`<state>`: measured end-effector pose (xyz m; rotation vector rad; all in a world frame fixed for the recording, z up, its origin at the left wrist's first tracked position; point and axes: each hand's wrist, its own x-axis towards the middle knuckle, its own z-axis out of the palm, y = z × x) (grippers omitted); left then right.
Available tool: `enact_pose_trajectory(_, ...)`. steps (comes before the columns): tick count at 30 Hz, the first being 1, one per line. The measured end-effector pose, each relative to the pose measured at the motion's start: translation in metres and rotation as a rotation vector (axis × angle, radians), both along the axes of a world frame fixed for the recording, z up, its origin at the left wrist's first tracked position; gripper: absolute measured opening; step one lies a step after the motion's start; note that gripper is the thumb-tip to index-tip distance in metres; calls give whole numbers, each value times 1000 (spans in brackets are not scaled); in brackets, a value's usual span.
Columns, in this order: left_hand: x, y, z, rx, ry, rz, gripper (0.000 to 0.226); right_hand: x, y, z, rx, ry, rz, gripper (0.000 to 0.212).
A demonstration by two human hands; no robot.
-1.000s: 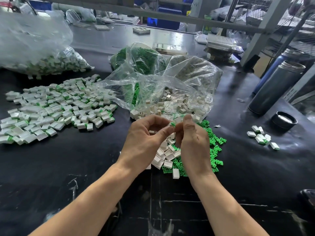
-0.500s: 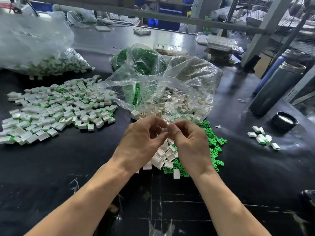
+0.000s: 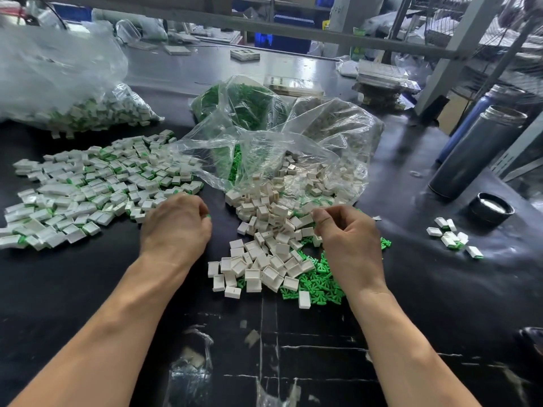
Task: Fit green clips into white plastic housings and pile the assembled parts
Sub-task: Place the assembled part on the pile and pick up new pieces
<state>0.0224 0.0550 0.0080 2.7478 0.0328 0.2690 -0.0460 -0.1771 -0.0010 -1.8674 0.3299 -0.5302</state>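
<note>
My left hand (image 3: 176,227) hovers at the near right edge of the spread pile of assembled parts (image 3: 88,195), white with green ends. Its fingers are curled round a small part whose green tip shows at the fingertips. My right hand (image 3: 349,242) hangs over loose white housings (image 3: 264,262) and green clips (image 3: 318,284) in front of me. Its fingers are curled, thumb against the index finger; anything between them is hidden.
An open clear bag of white housings (image 3: 311,174) lies behind the loose pile, with a bag of green clips (image 3: 244,104) behind it. A bag of assembled parts (image 3: 88,113) sits far left. At right are a few assembled parts (image 3: 452,239), a dark flask (image 3: 476,154) and its cap (image 3: 490,207).
The hands were together at the centre, working one part between the fingertips. They have separated: the left moved left toward the assembled pile with the part, the right moved right and down over the loose pieces.
</note>
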Motion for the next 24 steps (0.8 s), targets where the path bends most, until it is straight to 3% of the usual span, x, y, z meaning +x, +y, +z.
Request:
enact_pose_trajectory(4,6,9,0,108,61,72,17,4,-14,1,-140,95,-76,22)
enact_pose_trajectory(9,8,13,-2,100,11,118,19,8,-29,0,-220,185,-113,24)
enact_pose_trajectory(12,9,14,-4,33,-53,117,19,9,-38,0,-267,228,-124,17)
enact_pose_trajectory(15,5,7,-4,-145,-122,-10,13,9,-44,2,-327,294,-119,14)
enact_pose_trajectory(18,0,-2,-3,-248,65,-123,3,7,-49,5,-364,385,-77,17)
enact_pose_trajectory(24,-4,5,11,-311,423,-127,37,4,-47,10,-391,513,-1,12)
